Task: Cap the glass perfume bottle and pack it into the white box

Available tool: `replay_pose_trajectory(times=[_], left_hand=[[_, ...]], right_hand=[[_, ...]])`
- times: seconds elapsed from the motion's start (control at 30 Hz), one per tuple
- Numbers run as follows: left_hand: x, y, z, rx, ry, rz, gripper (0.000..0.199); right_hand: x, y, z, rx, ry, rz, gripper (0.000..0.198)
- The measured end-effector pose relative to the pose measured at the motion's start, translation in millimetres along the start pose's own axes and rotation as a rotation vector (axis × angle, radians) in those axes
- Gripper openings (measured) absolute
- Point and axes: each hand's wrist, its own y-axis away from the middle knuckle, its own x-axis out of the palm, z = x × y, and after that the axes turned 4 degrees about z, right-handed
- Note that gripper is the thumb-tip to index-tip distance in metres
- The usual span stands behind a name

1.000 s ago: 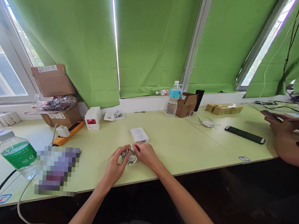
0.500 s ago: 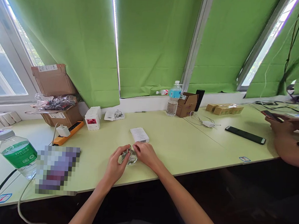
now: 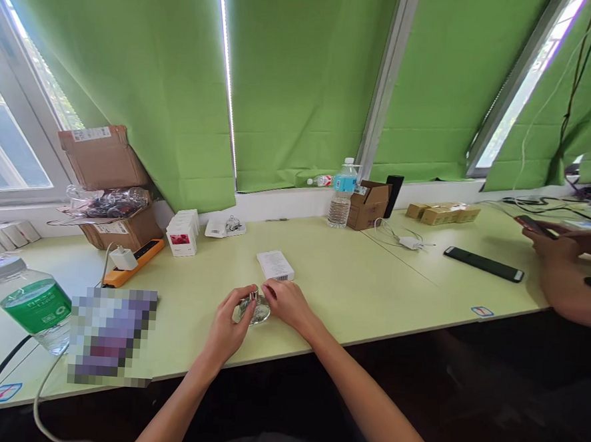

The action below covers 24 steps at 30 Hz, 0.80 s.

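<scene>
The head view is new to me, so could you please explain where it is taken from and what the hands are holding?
There is no machine here: a camera on a person's head looks forward and down at that person's bare hands. The left hand pinches a small shiny silver cylinder at a round clear glass object. The right hand is close by; whether it grips anything is hard to tell. On the pale yellow-green table, a white rectangular box lies just beyond. A clear plastic bottle with a blue label stands farther back. A dark rectangular phone lies to the right, near another person's hand.
</scene>
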Motion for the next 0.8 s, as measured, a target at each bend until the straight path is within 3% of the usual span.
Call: replay_pose_trajectory(times=[0.33,0.47,0.63,0.8], left_hand=[[1.2,-0.1,-3.1,0.013,-0.044,-0.013,0.026],[3.9,0.9,-1.7,-0.066,-0.016,-0.035,0.039],[3.9,-1.2,-2.2,-0.110,0.042,0.048,0.035],[3.7,-2.9,-5.3,-0.130,0.030,0.131,0.024]], right_hand=[[1.1,0.0,-0.6,-0.008,-0.036,-0.016,0.031],[2.7,-0.2,-1.3,-0.015,-0.110,-0.049,0.028],[0.0,-1.5,1.3,-0.035,-0.488,-0.094,0.028],[-10.6,0.8,8.2,-0.113,-0.926,-0.040,0.033]])
